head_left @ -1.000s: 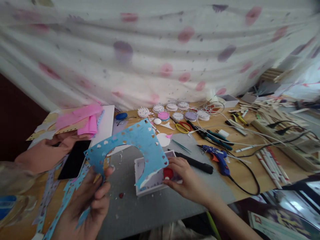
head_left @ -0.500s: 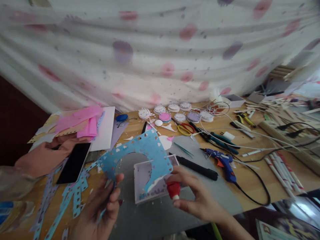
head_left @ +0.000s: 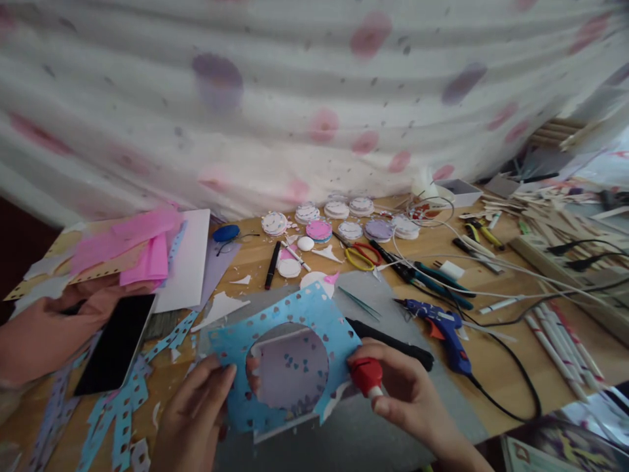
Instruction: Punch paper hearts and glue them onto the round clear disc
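Note:
A sheet of blue paper [head_left: 339, 328] with a large round opening and small heart-shaped holes is held up at the lower middle. My left hand [head_left: 194, 406] pinches its left edge. In my right hand [head_left: 410, 387] is a small red craft punch [head_left: 366, 373] with a white button, set against the sheet's right edge. The paper's lower right edge looks torn and pale. Behind and below the sheet, a shallow white box [head_left: 287, 431] shows through the opening, with small punched bits inside. A grey mat [head_left: 354, 436] lies underneath.
Beyond the mat are decorated paper discs [head_left: 319, 229], scissors [head_left: 361, 255] and tweezers [head_left: 360, 303]. To the right lie a blue glue gun [head_left: 439, 321] with its cord, pliers [head_left: 442, 285] and a power strip [head_left: 565, 282]. A phone [head_left: 118, 344] and paper strips [head_left: 130, 400] lie left.
The blue paper has come lower and turned to show its whole round opening. My right hand and the punch have shifted right and slightly down in view; the view itself has moved.

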The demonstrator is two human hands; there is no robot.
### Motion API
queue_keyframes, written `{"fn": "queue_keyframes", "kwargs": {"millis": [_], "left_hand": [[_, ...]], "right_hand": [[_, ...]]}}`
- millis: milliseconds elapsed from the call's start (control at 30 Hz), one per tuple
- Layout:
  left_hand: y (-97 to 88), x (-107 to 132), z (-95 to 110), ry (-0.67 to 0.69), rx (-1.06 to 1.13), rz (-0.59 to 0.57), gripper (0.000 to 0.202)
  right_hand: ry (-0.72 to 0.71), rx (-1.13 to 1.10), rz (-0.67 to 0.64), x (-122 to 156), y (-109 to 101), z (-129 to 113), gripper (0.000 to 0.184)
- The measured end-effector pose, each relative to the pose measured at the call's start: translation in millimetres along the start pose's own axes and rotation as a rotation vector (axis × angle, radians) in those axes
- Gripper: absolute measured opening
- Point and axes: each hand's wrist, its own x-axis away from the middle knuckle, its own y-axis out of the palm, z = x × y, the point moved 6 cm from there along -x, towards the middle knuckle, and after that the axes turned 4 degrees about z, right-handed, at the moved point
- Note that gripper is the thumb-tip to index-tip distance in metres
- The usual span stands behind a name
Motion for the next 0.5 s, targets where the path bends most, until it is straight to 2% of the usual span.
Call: {"fn": "queue_keyframes", "kwargs": {"millis": [100,200,367,433,500], "left_hand": [[-2.8,-6.1,-0.7,0.010,-0.025,0.011,0.042],[1.7,-5.1,-0.3,0.020,-0.078,-0.045,0.037],[31.2,18.9,2.4,0.014,-0.113,-0.231,0.036],[39.8,27.6,3.4,0.073,-0.137,-0.252,0.038],[40.4,29.1,1.4,0.147,-0.229,-0.237,0.038]], "right_hand": [[0.017,-0.035,0.006,0.6,-3.1,2.7,0.041],[-0.005,0.014,-0.034,2.3,-0.1,-1.2,0.042],[-0.058,0.103,-0.118,8.0,14.5,-12.5,0.042],[-0.054,0.132,-0.192,10.8,26.9,-13.3,0.044],[-0.084,0.188,-0.329,14.5,44.2,-12.8,0.041]]}}
